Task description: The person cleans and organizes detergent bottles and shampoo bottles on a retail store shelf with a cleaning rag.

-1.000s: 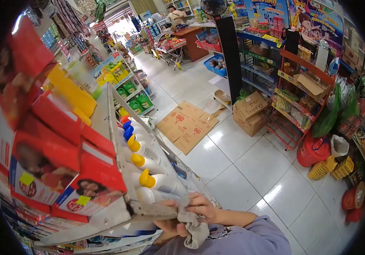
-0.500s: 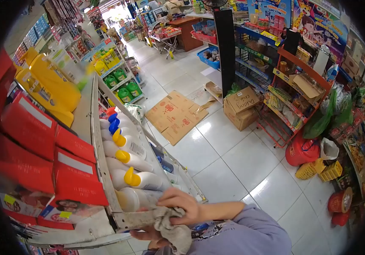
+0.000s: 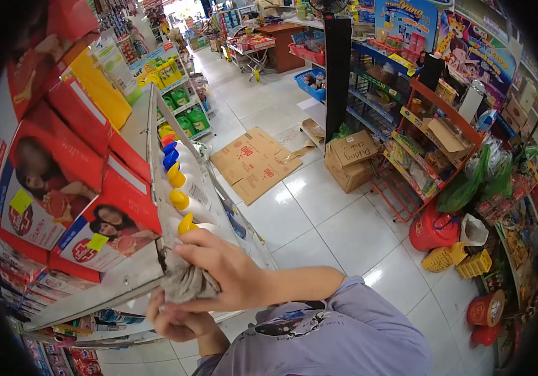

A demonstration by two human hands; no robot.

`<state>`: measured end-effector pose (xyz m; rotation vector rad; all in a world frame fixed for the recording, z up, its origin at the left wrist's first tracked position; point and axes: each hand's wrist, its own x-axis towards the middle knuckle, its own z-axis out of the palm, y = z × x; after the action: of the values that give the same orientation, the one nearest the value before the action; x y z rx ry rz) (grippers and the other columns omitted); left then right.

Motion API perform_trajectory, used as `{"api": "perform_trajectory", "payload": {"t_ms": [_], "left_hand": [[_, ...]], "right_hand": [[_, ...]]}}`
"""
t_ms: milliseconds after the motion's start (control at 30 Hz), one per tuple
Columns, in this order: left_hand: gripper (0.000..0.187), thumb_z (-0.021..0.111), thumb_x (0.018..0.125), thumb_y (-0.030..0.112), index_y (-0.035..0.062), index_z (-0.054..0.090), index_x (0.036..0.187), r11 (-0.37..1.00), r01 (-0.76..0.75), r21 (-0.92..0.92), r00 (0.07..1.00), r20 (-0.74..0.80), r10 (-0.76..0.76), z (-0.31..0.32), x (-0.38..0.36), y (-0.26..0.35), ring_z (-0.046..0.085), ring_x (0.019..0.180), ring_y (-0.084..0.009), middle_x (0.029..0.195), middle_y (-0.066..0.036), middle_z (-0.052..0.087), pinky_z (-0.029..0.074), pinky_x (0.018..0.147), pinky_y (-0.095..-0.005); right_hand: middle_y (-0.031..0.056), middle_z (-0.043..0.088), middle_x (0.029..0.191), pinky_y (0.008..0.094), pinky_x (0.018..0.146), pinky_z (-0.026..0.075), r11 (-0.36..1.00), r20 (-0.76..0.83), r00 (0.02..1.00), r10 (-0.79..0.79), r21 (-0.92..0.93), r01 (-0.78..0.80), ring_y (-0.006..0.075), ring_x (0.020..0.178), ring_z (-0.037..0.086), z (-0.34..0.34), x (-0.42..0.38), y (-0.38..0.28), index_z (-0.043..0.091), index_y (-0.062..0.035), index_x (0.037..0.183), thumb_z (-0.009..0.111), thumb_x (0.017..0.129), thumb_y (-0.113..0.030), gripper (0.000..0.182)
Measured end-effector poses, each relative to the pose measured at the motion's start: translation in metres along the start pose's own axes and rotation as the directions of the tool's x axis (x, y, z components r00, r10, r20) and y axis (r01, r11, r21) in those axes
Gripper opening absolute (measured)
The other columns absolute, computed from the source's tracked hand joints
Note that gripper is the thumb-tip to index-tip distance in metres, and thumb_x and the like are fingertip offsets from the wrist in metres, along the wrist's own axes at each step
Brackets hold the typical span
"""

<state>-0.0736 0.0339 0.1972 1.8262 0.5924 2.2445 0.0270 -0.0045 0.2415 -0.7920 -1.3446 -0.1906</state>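
My right hand (image 3: 228,269) is closed on a crumpled grey rag (image 3: 187,283), pressed against the front corner of a white metal shelf (image 3: 125,281). Just below the rag is my left hand (image 3: 178,321), its fingers loosely bent and apart, with nothing visible in them. Red soap boxes (image 3: 115,232) with pictures and yellow-green stickers are stacked on the shelf to the left of the rag. Beyond my right hand stands a row of white bottles (image 3: 195,191) with yellow and blue caps, partly hidden by the shelf edge and my hand.
Flattened cardboard (image 3: 256,164) lies on the tiled floor ahead. Cardboard boxes (image 3: 352,161) stand beside an orange-red rack (image 3: 429,147) on the right. Near it are a red bucket (image 3: 433,232) and yellow baskets (image 3: 448,258). Green jugs (image 3: 190,122) fill a stand farther off.
Both hands have moved left along the shelf edge, and the rag now covers its corner. My left hand shows more from below the rag. The view has shifted, showing more of the red boxes' fronts.
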Motion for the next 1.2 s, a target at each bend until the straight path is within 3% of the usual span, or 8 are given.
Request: {"api": "perform_trajectory", "payload": {"t_ms": [67, 133, 167, 300, 367, 767, 933, 1200], "left_hand": [[0.010, 0.041, 0.074, 0.004, 0.0030, 0.037, 0.083, 0.999, 0.004, -0.038, 0.998, 0.069, -0.001, -0.001, -0.005, 0.000, 0.045, 0.079, -0.0191, 0.088, -0.011, 0.044, 0.036, 0.075, -0.0293], [0.016, 0.041, 0.072, -0.001, 0.0000, 0.037, 0.088, 0.984, 0.158, -0.079, 0.978, 0.146, -0.146, 0.002, -0.013, 0.010, 0.044, 0.082, -0.0195, 0.088, -0.012, 0.044, 0.035, 0.076, -0.0304], [0.025, 0.041, 0.072, -0.003, -0.0038, 0.035, 0.096, 0.934, 0.291, -0.208, 0.946, 0.205, -0.250, 0.000, -0.016, 0.010, 0.042, 0.088, -0.0204, 0.092, -0.012, 0.042, 0.033, 0.079, -0.0316], [0.031, 0.042, 0.073, 0.000, -0.0041, 0.031, 0.102, 0.934, 0.343, -0.103, 0.927, 0.197, -0.319, 0.004, -0.019, 0.022, 0.040, 0.093, -0.0217, 0.097, -0.013, 0.039, 0.031, 0.081, -0.0310], [0.036, 0.043, 0.074, 0.002, -0.0046, 0.028, 0.106, 0.909, 0.414, -0.052, 0.878, 0.285, -0.384, -0.002, -0.026, 0.022, 0.038, 0.097, -0.0230, 0.103, -0.015, 0.036, 0.030, 0.082, -0.0308], [0.036, 0.044, 0.074, 0.001, -0.0087, 0.030, 0.105, 0.915, 0.403, 0.023, 0.844, 0.378, -0.382, -0.021, -0.092, 0.002, 0.040, 0.094, -0.0238, 0.102, -0.017, 0.037, 0.031, 0.081, -0.0302], [0.040, 0.041, 0.076, 0.003, -0.0051, 0.022, 0.111, 0.899, 0.432, 0.065, 0.749, 0.529, -0.398, -0.037, -0.126, -0.011, 0.033, 0.101, -0.0233, 0.109, -0.017, 0.031, 0.026, 0.086, -0.0319], [0.039, 0.042, 0.074, 0.000, -0.0083, 0.024, 0.107, 0.902, 0.430, 0.037, 0.758, 0.528, -0.383, -0.045, -0.171, -0.023, 0.036, 0.099, -0.0266, 0.105, -0.020, 0.033, 0.028, 0.084, -0.0321]], "right_hand": [[0.0157, 0.046, 0.085, 0.0345, 0.065, 0.038, 1.000, -0.053, 0.999, -0.005, -0.017, 0.004, 0.0290, 0.073, 0.047, 0.001, -0.002, 0.002, 0.036, 0.0001, 0.099, 0.068, 0.054, -0.027, 0.061], [0.0103, 0.047, 0.081, 0.0338, 0.063, 0.034, 0.979, -0.003, 0.994, 0.113, -0.173, -0.112, 0.0258, 0.071, 0.046, -0.006, -0.005, 0.002, 0.041, -0.0030, 0.094, 0.065, 0.048, -0.026, 0.056], [0.0103, 0.047, 0.081, 0.0338, 0.063, 0.034, 0.978, 0.005, 0.993, 0.116, -0.176, -0.114, 0.0258, 0.071, 0.046, -0.007, -0.006, 0.001, 0.041, -0.0030, 0.094, 0.065, 0.048, -0.026, 0.056], [0.0057, 0.049, 0.074, 0.0309, 0.060, 0.029, 0.964, 0.020, 0.990, 0.139, -0.230, -0.130, 0.0209, 0.065, 0.045, -0.010, -0.011, 0.002, 0.046, -0.0033, 0.083, 0.066, 0.045, -0.024, 0.047], [0.0045, 0.049, 0.074, 0.0299, 0.059, 0.028, 0.958, 0.048, 0.990, 0.132, -0.264, -0.115, 0.0193, 0.063, 0.045, -0.011, -0.016, 0.005, 0.047, -0.0034, 0.080, 0.068, 0.046, -0.023, 0.044], [0.0039, 0.046, 0.068, 0.0326, 0.062, 0.024, 0.932, 0.075, 0.960, 0.269, -0.272, -0.240, 0.0193, 0.066, 0.041, -0.010, -0.069, 0.024, 0.050, -0.0033, 0.075, 0.064, 0.040, -0.024, 0.043], [0.0074, 0.044, 0.073, 0.0329, 0.065, 0.024, 0.904, 0.045, 0.950, 0.310, -0.324, -0.279, 0.0228, 0.070, 0.041, -0.012, -0.110, 0.038, 0.050, -0.0028, 0.075, 0.064, 0.041, -0.026, 0.043], [0.0073, 0.043, 0.081, 0.0342, 0.067, 0.024, 0.866, 0.069, 0.913, 0.401, -0.352, -0.354, 0.0226, 0.076, 0.039, -0.018, -0.155, 0.050, 0.051, -0.0044, 0.076, 0.065, 0.042, -0.030, 0.045]]}}
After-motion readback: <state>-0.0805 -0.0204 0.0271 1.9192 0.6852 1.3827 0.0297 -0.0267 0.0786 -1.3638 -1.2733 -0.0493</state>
